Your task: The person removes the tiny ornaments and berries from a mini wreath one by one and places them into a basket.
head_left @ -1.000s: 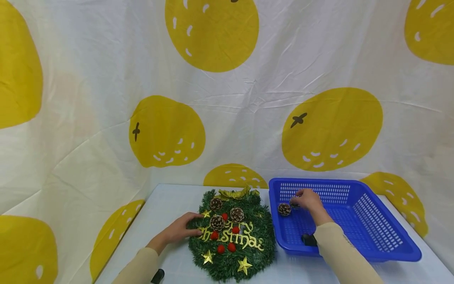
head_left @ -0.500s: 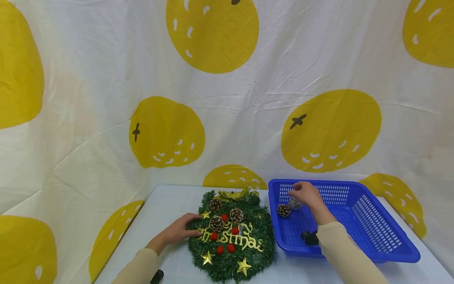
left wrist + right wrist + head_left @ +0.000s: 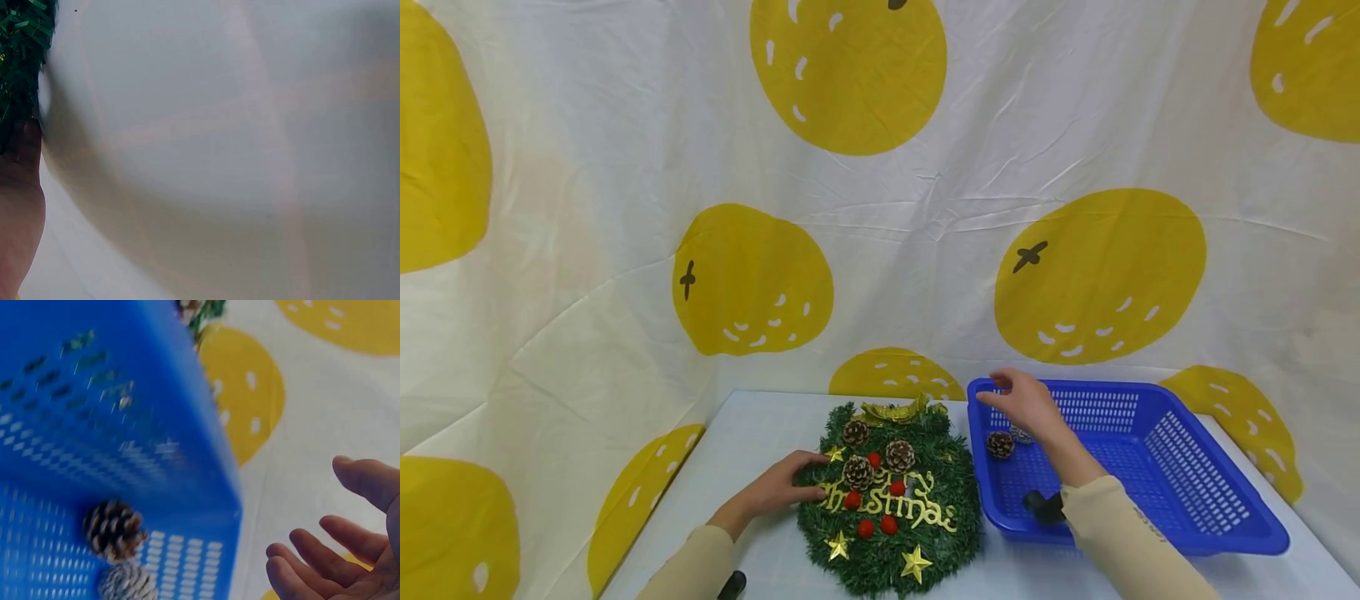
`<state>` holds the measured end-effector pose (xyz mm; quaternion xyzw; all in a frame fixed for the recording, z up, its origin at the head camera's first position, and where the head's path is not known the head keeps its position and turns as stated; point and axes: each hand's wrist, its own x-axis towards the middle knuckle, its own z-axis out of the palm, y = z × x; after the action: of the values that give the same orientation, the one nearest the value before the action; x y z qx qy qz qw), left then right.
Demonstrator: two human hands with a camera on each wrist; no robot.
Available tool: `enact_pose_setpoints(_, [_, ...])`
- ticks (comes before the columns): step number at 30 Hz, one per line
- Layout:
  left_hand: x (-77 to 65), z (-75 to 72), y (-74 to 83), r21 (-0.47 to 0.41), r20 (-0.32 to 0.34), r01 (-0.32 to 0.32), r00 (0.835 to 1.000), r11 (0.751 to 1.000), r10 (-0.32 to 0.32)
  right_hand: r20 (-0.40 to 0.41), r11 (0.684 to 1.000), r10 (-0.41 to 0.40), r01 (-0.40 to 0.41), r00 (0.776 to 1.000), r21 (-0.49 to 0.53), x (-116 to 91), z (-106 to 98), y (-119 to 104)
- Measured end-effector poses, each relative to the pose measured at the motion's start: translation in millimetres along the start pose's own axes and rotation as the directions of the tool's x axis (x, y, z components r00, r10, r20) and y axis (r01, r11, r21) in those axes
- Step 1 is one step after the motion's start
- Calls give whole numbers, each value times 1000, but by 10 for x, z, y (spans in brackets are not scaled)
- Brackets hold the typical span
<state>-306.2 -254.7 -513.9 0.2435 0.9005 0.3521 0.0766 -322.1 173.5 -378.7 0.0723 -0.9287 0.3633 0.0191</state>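
A green wreath (image 3: 955,467) lies on the table, bearing gold "Christmas" lettering, red balls (image 3: 889,524), gold stars (image 3: 916,564) and pinecones (image 3: 900,455). My left hand (image 3: 775,486) rests at its left edge, thumb and fingers touching the greenery; the left wrist view catches only part of that hand (image 3: 22,206). Over the left back of the blue basket my right hand (image 3: 1028,406) hovers, fingers spread and holding nothing. Inside the basket, a brown pinecone (image 3: 112,530) and a whitish pinecone (image 3: 128,584) sit side by side in its back left corner.
The blue plastic basket (image 3: 1228,508) with slotted walls stands right of the wreath, its left wall close to it. A gold bow (image 3: 891,410) tops the wreath. The white table (image 3: 752,417) meets a curtain (image 3: 925,292) printed with yellow fruit.
My right hand has let go of the whitish pinecone beside the brown one, then risen and shifted left toward the basket's rim. The left hand and wreath stay in place.
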Motion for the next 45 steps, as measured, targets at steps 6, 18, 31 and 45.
enact_pose_setpoints(6, [-9, 7, 9, 3, -6, -4, 1000, 1000, 4, 9, 999, -38, 38, 999, 30, -83, 102, -251])
enact_pose_setpoints(18, [0, 9, -10, -4, -5, -5, 1000, 1000, 5, 10, 988, -87, 85, 996, 131, -215, 467, -516])
enact_pose_setpoints(31, [-9, 15, 3, -4, -3, 0, 1000, 1000, 0, -42, 979, -67, 74, 997, 190, -272, 942, -544])
enact_pose_setpoints(45, [6, 13, -10, 15, -4, -16, 1000, 1000, 16, -17, 982, -83, 85, 996, 166, -275, 1176, -481])
